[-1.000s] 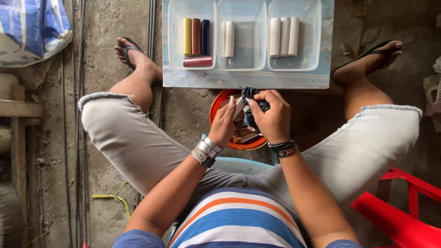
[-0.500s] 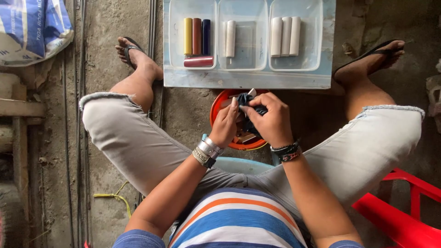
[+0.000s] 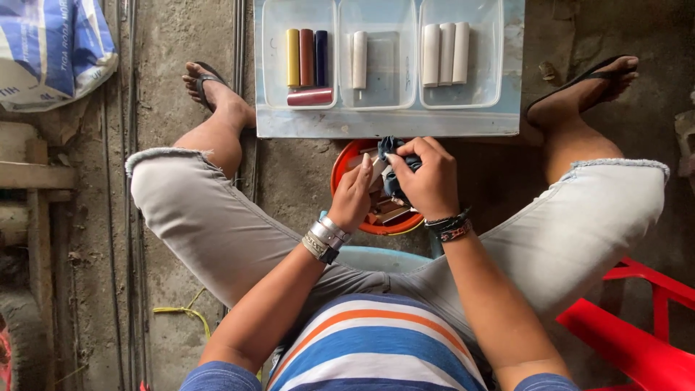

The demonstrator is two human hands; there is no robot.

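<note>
Item: dark cloth (image 3: 394, 156) over a small pale piece, held above orange bowl (image 3: 347, 156) | Hands: right hand (image 3: 427, 181) closed on cloth; left hand (image 3: 355, 195) pinching the piece | Sorted: coloured cylinders (image 3: 306, 58), white cylinders (image 3: 447, 52) in clear trays (image 3: 384, 119) | Outstanding: pieces in bowl, count unclear.

Upper garment: short-sleeved shirt (image 3: 376, 347) with blue, white and orange horizontal stripes. Lower garment: light grey shorts (image 3: 210, 217) with frayed hems. Left wrist: silver metal bracelets (image 3: 326, 237). Right wrist: dark beaded bands (image 3: 449, 226). Feet: dark flip-flops (image 3: 579, 80).
</note>
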